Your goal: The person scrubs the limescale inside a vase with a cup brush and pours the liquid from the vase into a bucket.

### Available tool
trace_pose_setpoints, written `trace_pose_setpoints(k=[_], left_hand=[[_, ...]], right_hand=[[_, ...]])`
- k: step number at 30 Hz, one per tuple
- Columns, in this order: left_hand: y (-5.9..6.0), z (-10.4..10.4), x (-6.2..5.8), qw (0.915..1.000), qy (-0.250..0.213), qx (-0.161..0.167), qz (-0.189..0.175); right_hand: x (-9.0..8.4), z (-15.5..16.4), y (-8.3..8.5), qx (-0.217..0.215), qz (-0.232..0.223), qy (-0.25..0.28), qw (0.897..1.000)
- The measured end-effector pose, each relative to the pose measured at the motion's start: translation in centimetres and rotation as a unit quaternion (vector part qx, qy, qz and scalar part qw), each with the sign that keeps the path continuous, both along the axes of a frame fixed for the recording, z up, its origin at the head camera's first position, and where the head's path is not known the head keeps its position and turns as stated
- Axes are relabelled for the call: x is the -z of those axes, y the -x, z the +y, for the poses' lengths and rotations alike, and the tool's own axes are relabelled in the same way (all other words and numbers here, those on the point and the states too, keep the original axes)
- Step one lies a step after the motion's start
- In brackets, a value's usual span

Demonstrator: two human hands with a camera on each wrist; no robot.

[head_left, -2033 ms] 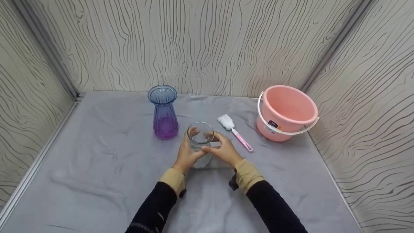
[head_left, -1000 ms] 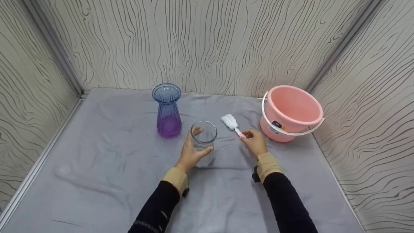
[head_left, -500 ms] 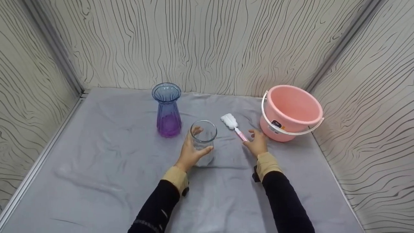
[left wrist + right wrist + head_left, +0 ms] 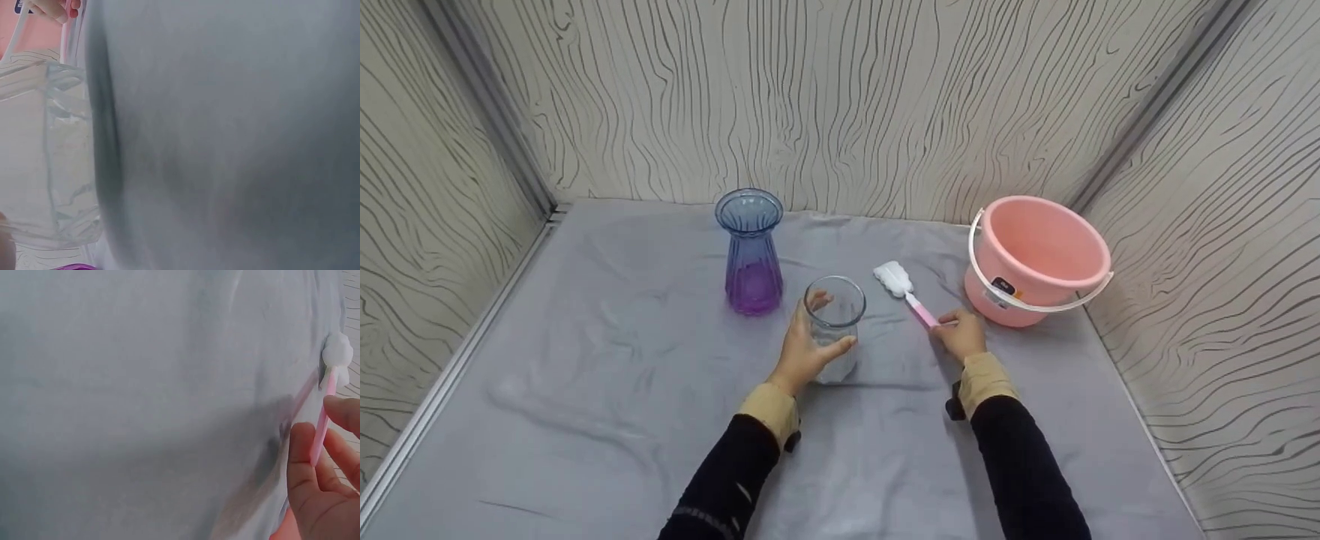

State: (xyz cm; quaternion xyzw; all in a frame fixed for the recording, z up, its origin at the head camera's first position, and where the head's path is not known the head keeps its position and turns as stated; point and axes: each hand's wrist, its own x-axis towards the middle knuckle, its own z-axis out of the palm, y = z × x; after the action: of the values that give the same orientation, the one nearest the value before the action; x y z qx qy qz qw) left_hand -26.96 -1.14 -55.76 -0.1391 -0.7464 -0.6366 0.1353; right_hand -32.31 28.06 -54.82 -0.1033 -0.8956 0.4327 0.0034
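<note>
1. Left hand [image 4: 802, 352] grips the clear glass jar [image 4: 834, 324] — fingers curled round it, jar upright on the grey cloth [image 4: 585, 360] beside the purple vase [image 4: 751, 251].
2. Right hand [image 4: 961, 335] pinches the pink handle of the sponge brush [image 4: 906, 294], lying near the pink bucket [image 4: 1035, 259].
3. Step judged: taking up the brush. The next move calls for lifting it — sponge head turned toward the jar mouth.

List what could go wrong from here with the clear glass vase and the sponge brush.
1. The left hand grips the clear glass vase alone on a wrinkled grey cloth; a sideways nudge could tip it.
2. The right hand only pinches the thin pink handle of the sponge brush, so the brush may slip or swing as it lifts.
3. The purple vase stands close behind the clear one; a swinging brush or elbow might knock it.
</note>
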Motion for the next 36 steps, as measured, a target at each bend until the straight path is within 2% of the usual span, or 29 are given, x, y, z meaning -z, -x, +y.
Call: trace_pose_setpoints(k=[5,9,15,19,21,24,29,34,36], left_hand=[[0.0,0.0,0.0,1.0,-0.005,-0.008,-0.003],[0.1,0.0,-0.2,1.0,-0.003,-0.008,-0.001],[0.0,0.0,-0.3,0.9999,0.0,-0.011,-0.001],[0.0,0.0,-0.3,0.9999,0.006,-0.009,-0.001],[-0.1,-0.1,-0.3,1.0,0.006,-0.007,-0.004],[-0.1,-0.1,-0.3,0.9999,0.001,-0.003,-0.01],[-0.1,-0.1,-0.3,0.9998,-0.009,-0.008,-0.015],[0.0,0.3,-0.3,0.9998,-0.006,-0.01,-0.016],[-0.5,0.3,-1.1,0.9998,-0.003,-0.009,-0.019]], right_hand=[[0.0,-0.1,0.2,0.027,-0.001,0.036,0.999],[-0.3,-0.5,0.3,0.065,0.033,0.062,0.995],[-0.7,-1.5,0.3,0.113,0.099,0.113,0.982],[-1.0,-2.3,0.5,0.14,0.131,0.162,0.968],[-1.2,-2.8,0.6,0.148,0.149,0.203,0.956],[-1.5,-3.7,0.8,0.153,0.169,0.276,0.934],[-2.0,-5.1,0.8,0.159,0.175,0.379,0.895],[-2.3,-6.1,0.7,0.165,0.188,0.463,0.85],[-2.5,-6.5,0.7,0.167,0.202,0.489,0.832]])
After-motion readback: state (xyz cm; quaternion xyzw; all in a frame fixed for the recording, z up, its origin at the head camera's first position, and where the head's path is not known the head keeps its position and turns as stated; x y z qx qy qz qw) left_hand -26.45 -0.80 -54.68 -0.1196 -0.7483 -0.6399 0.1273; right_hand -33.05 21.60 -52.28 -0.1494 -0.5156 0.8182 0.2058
